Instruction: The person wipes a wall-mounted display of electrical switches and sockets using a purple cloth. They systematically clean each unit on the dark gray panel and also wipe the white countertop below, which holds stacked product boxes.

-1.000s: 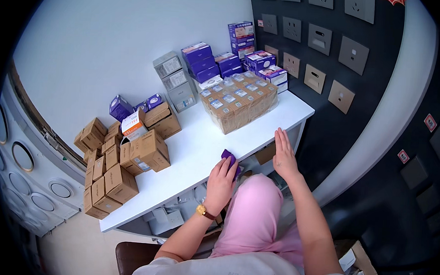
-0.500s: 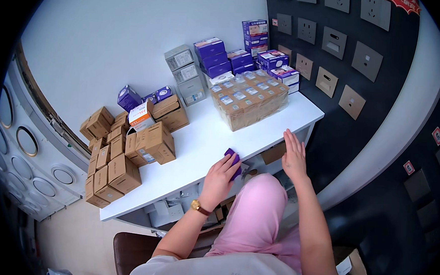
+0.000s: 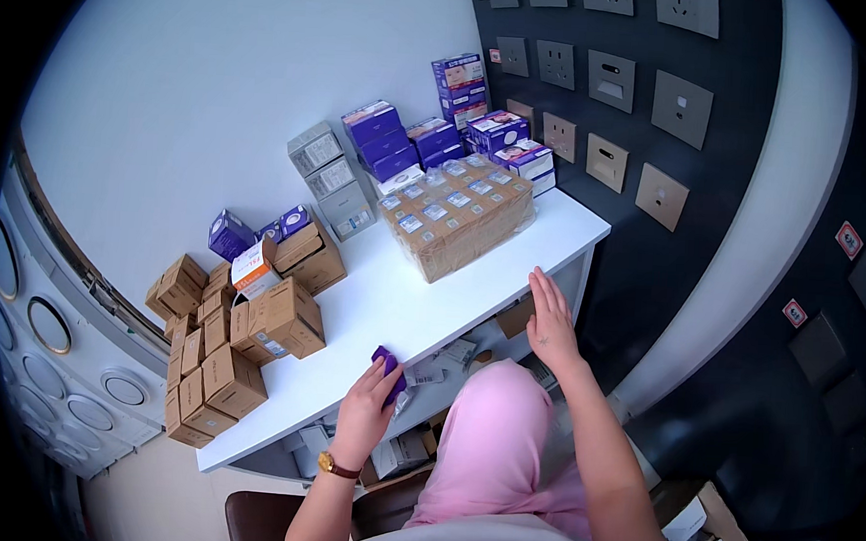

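My left hand (image 3: 364, 419), with a watch on its wrist, is at the table's front edge. Its fingers are closed over a small purple cloth (image 3: 386, 363), which is partly hidden beneath them. My right hand (image 3: 551, 321) is open, its fingers straight and close together, resting at the front edge of the white table (image 3: 377, 312) further right. It holds nothing. Beyond it sits a large brown carton (image 3: 465, 228) wrapped in clear film, with several labels on top.
Stacked brown boxes (image 3: 236, 378) fill the table's left end. Purple boxes (image 3: 376, 135) and grey boxes (image 3: 330, 177) stand along the wall. Below the tabletop is a shelf with loose items (image 3: 428, 368). Socket panels (image 3: 681, 107) cover the dark wall at right.
My left hand has moved left along the table's front edge with the purple cloth. My right hand stays open at the edge. The view has shifted a little.
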### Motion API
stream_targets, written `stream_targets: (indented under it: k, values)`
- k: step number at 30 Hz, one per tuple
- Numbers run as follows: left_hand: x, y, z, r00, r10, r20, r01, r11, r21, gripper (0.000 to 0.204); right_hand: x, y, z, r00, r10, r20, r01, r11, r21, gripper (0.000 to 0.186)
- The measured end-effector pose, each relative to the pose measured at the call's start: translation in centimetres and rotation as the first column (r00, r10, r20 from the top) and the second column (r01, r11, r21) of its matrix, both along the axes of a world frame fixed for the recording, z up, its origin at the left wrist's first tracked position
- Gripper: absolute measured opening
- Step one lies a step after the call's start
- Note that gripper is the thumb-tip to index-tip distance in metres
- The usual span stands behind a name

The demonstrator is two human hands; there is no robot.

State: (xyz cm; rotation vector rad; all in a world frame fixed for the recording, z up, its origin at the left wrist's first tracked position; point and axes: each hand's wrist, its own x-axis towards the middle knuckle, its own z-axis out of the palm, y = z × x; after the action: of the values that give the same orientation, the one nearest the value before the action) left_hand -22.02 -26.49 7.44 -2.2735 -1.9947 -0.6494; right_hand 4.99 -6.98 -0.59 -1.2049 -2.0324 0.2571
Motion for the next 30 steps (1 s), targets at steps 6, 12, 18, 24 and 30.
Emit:
stream_targets:
  k: [6, 12, 18, 24, 30]
  values:
    - [6.3, 11.6, 0.2, 0.960, -0.279, 0.013, 0.279, 0.960, -0.007, 0.046, 2.0, -0.6, -0.3, 0.991, 0.070, -0.116, -0.074, 0.997, -0.028, 0.069]
    - [13.3, 20.6, -1.0, 0.895, -0.425, -0.136, 0.426, 0.904, -0.027, 0.046, 3.9, -5.4, -4.6, 0.929, -0.089, -0.359, 0.045, 0.991, -0.128, 0.053]
    - [17.0, 25.6, -4.0, 0.851, -0.449, -0.272, 0.473, 0.881, 0.026, 0.046, 4.7, -9.0, -7.0, 0.903, -0.141, -0.406, 0.032, 0.964, -0.264, 0.042]
    - [12.3, 20.7, -2.1, 0.862, -0.500, -0.081, 0.502, 0.865, -0.003, 0.058, 5.9, -9.4, -6.2, 0.860, -0.114, -0.498, -0.012, 0.970, -0.243, 0.039]
    - [2.2, 8.0, -0.8, 0.939, -0.339, 0.054, 0.342, 0.936, -0.077, 0.064, 6.2, -10.0, -6.9, 0.878, -0.127, -0.462, -0.022, 0.952, -0.304, 0.037]
